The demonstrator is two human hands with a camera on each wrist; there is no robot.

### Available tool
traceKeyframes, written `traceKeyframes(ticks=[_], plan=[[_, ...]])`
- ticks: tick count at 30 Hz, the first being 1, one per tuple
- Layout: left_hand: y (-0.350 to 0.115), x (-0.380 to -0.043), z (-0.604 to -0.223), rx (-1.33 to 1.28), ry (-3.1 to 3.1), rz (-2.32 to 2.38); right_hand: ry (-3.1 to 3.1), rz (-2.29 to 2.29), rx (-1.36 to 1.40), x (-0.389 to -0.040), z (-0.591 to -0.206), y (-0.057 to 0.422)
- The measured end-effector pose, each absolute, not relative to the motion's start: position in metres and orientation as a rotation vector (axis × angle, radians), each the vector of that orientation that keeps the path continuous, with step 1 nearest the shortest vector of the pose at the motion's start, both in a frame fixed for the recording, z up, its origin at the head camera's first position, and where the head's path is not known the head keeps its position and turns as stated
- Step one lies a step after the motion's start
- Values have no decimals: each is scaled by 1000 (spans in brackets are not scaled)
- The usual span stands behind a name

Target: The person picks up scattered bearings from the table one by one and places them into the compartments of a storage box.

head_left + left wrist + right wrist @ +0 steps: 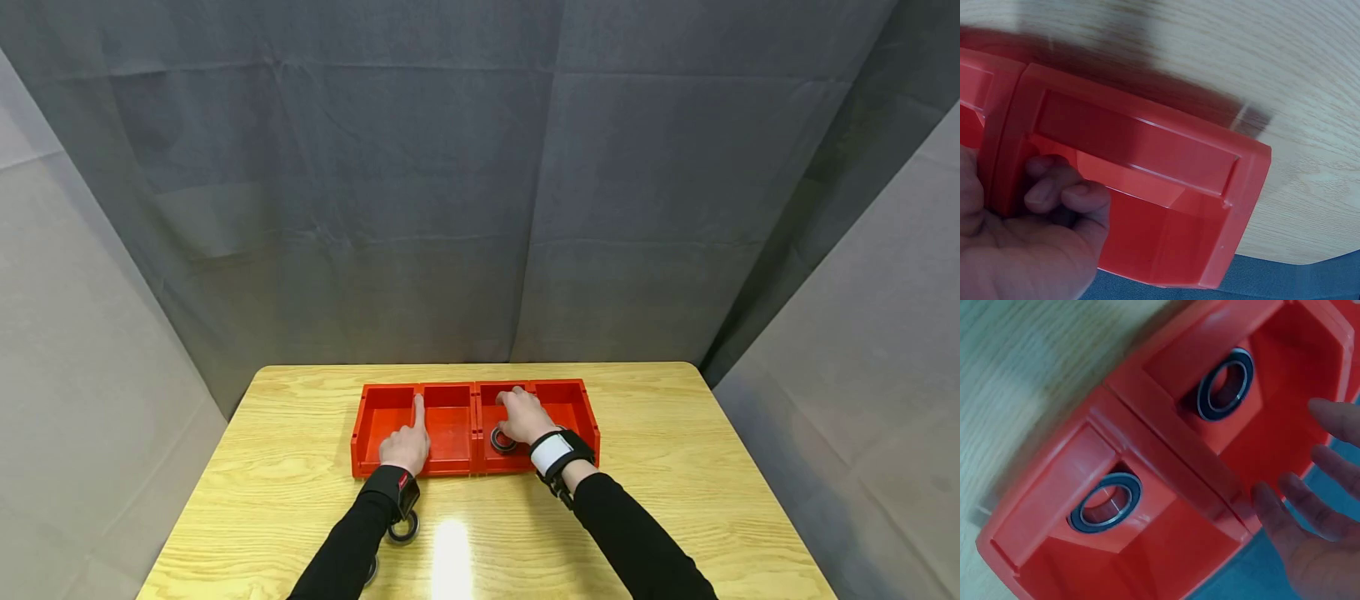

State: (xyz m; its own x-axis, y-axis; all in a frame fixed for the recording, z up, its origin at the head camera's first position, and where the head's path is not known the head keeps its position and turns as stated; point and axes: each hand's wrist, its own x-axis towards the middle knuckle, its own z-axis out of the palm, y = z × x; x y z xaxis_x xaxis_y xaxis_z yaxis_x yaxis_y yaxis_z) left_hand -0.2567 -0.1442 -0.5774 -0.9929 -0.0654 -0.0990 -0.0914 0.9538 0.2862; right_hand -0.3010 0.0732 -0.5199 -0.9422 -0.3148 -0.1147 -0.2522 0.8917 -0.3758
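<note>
Several joined red bins (384, 389) stand in a row on the table. My left hand (406, 448) reaches over the divider between the two leftmost bins. Its index finger lies straight along that divider, and in the left wrist view its other fingers (1075, 197) curl loosely with nothing visible in them. Over the two right bins, my right hand (523, 415) holds nothing, its fingers (1313, 506) spread apart. A black-rimmed ball bearing (1132, 481) leans near the front wall of the rightmost bin. Another bearing (503, 451) sits likewise in the bin beside it.
Two more bearings, one bearing (403, 541) and a partly hidden bearing (374, 567), lie on the wooden table (660, 467) by the left sleeve. A grey curtain (420, 208) hangs behind the table, with pale cloth panels (90, 375) at the sides.
</note>
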Motion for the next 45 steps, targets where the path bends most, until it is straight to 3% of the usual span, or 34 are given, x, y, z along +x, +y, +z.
traceKeyframes(ticks=[12,27,45], plan=[[-145,-257,-576,-120,3008,452,2900,-632,-447,-300,-495,90],[-145,-254,-571,-133,2998,447,2934,-703,-349,-303,-490,128],[-149,-256,-576,-151,2990,451,2860,-815,-60,-306,-541,122]])
